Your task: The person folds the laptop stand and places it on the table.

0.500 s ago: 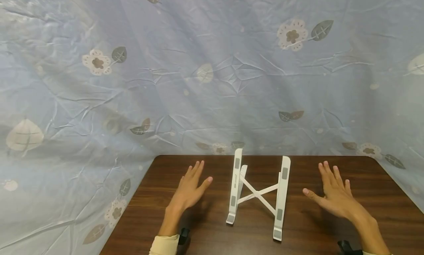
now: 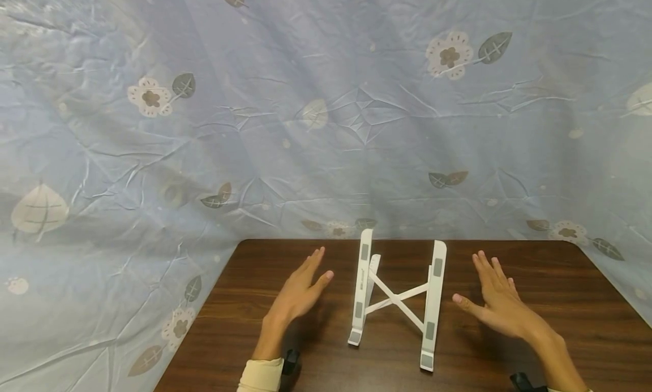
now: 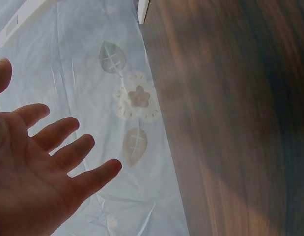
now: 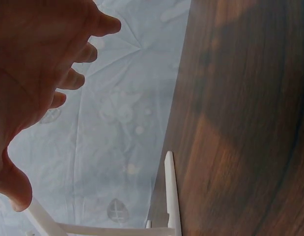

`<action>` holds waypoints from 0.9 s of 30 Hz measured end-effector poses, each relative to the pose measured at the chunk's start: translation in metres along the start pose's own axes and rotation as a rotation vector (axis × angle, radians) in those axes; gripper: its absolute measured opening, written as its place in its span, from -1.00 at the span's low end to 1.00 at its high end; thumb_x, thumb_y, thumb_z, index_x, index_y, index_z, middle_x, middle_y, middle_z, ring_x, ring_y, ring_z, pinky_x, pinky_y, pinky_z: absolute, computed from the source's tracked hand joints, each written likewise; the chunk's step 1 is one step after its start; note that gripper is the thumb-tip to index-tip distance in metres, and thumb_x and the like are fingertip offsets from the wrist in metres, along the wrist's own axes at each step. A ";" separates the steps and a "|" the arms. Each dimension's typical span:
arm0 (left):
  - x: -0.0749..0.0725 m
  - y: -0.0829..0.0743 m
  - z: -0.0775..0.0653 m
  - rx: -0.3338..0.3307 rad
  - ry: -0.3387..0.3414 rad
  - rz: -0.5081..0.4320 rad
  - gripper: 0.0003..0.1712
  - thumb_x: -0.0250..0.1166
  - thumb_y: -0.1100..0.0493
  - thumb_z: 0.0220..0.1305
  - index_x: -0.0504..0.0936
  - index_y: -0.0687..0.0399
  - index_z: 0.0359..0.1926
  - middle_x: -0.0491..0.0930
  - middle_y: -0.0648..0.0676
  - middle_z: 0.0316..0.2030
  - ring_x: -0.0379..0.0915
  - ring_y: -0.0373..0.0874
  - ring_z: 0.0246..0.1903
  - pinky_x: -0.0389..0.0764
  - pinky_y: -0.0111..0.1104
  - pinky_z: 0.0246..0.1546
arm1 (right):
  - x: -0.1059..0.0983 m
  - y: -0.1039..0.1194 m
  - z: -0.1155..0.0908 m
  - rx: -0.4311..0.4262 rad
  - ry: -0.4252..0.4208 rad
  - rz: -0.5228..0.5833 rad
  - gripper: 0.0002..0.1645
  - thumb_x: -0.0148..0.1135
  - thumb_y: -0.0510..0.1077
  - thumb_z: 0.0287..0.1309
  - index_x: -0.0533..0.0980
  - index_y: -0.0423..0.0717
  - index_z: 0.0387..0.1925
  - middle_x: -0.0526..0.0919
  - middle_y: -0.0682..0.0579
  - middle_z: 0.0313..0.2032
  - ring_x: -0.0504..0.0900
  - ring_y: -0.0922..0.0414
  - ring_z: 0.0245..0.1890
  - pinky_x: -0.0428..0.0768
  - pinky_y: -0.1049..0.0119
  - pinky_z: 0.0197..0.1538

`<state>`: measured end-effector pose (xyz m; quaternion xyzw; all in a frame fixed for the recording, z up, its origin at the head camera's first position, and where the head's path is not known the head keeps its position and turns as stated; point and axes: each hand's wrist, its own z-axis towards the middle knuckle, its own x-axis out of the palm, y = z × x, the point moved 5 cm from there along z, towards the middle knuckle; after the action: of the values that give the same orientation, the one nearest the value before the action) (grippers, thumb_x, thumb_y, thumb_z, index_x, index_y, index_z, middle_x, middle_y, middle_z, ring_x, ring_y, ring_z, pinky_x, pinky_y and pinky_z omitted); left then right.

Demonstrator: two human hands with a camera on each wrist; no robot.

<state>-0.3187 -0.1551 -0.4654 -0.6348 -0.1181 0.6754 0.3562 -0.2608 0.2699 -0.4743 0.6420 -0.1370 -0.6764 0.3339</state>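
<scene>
A white folding laptop stand [image 2: 433, 301] with grey pads and crossed struts stands unfolded on the dark wooden table, between the two hands. To its left, my left hand [image 2: 295, 294] is held with fingers straight and thumb spread, apart from the stand. On the other side my right hand [image 2: 501, 307] has its fingers extended and its thumb pointing toward the stand, also apart from it. Both palms are bare: the left palm [image 3: 29, 172] shows in the left wrist view. Part of the stand [image 4: 172, 196] appears low in the right wrist view, below the right hand.
The brown wood-grain table [image 2: 219, 324] has rounded far corners. Behind it and along its left side hangs a pale blue sheet [image 2: 305, 154] printed with flowers and leaves. Black wrist straps [image 2: 291, 362] sit near the sleeve cuffs.
Both hands have moved inward toward the stand, the left one rightward and the right one leftward. The stand has not moved.
</scene>
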 end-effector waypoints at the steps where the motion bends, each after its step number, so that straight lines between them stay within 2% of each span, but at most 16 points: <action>1: 0.000 -0.001 0.001 0.005 0.000 -0.001 -0.17 0.00 -0.35 0.65 0.01 -0.25 0.74 0.02 0.02 0.72 -0.03 0.18 0.70 0.08 0.25 0.66 | 0.001 0.001 0.000 -0.007 0.000 0.007 0.33 0.26 0.25 0.48 -0.40 -0.23 0.72 -0.45 -0.39 0.70 -0.53 -0.50 0.65 -0.32 -0.79 0.39; 4: 0.001 -0.004 0.003 0.029 -0.004 -0.011 -0.18 0.01 -0.32 0.66 0.05 -0.22 0.74 0.05 0.01 0.71 0.02 0.15 0.69 0.10 0.20 0.67 | 0.002 0.005 0.001 -0.018 0.007 0.042 0.31 0.27 0.22 0.48 -0.38 -0.21 0.73 -0.41 -0.41 0.70 -0.51 -0.50 0.66 -0.30 -0.77 0.42; 9: 0.003 -0.011 0.006 0.067 -0.004 -0.056 -0.21 0.06 -0.24 0.67 0.09 -0.17 0.73 0.10 0.02 0.70 0.08 0.15 0.67 0.13 0.15 0.68 | 0.003 0.009 0.004 -0.046 0.007 0.085 0.22 0.27 0.16 0.51 -0.29 -0.13 0.75 -0.31 -0.37 0.71 -0.39 -0.49 0.68 -0.14 -0.73 0.46; 14: 0.007 -0.015 0.008 0.097 -0.002 -0.101 -0.22 0.09 -0.24 0.66 0.14 -0.16 0.72 0.17 0.07 0.67 0.14 0.18 0.65 0.18 0.13 0.66 | 0.005 0.013 0.006 -0.070 -0.007 0.062 0.16 0.27 0.16 0.52 -0.19 -0.14 0.75 -0.15 -0.38 0.71 -0.14 -0.55 0.65 0.05 -0.70 0.44; 20: 0.012 -0.020 0.012 0.121 -0.005 -0.130 -0.22 0.13 -0.23 0.64 0.17 -0.17 0.71 0.22 0.06 0.65 0.20 0.14 0.62 0.24 0.10 0.64 | 0.009 0.021 0.008 -0.096 -0.021 0.034 0.11 0.27 0.16 0.53 -0.09 -0.26 0.71 0.06 -0.50 0.63 0.18 -0.65 0.50 0.35 -0.65 0.33; 27: 0.017 -0.029 0.018 0.158 0.013 -0.174 -0.24 0.16 -0.18 0.64 0.19 -0.19 0.70 0.26 0.09 0.64 0.27 0.16 0.59 0.35 0.09 0.59 | 0.015 0.025 0.010 -0.119 -0.056 0.033 0.01 0.30 0.14 0.51 0.10 -0.27 0.66 0.30 -0.44 0.56 0.39 -0.59 0.42 0.54 -0.55 0.23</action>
<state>-0.3251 -0.1181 -0.4583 -0.5965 -0.1167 0.6449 0.4634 -0.2630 0.2395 -0.4695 0.5995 -0.1162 -0.6955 0.3787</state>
